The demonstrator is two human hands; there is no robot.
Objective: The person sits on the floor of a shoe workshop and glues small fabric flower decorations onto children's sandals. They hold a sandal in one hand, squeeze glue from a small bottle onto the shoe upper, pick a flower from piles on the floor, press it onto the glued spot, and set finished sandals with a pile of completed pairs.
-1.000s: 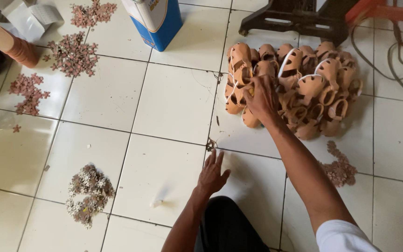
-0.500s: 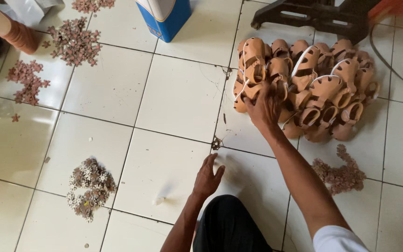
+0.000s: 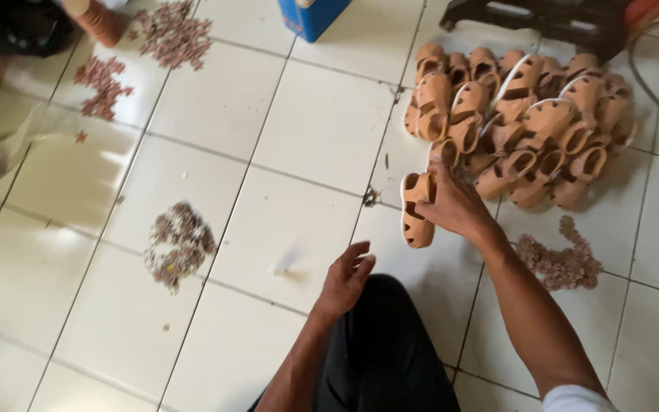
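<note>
Right hand [image 3: 455, 204] clamped on one tan sandal [image 3: 416, 210], left hand [image 3: 347, 276] open and empty over the white tile floor [image 3: 299, 130].

Sandal's held just off the near edge of the sandal pile [image 3: 524, 122], white sole facing left. Risk imo: grip is only on one side, so it could twist out and drop on the tile, or the wrist could bump the pile and knock the loosely stacked ones over. Count: 1 sandal in hand, approx 20+ in the pile (too overlapped to tell exactly), 4 heaps of small flower-shaped bits: pinkish heap [image 3: 562, 263] by the right forearm, greyish heap [image 3: 179, 244] to the left, 2 reddish heaps [image 3: 173, 34] top left. 1 blue box [image 3: 314, 15] at the top.
</note>
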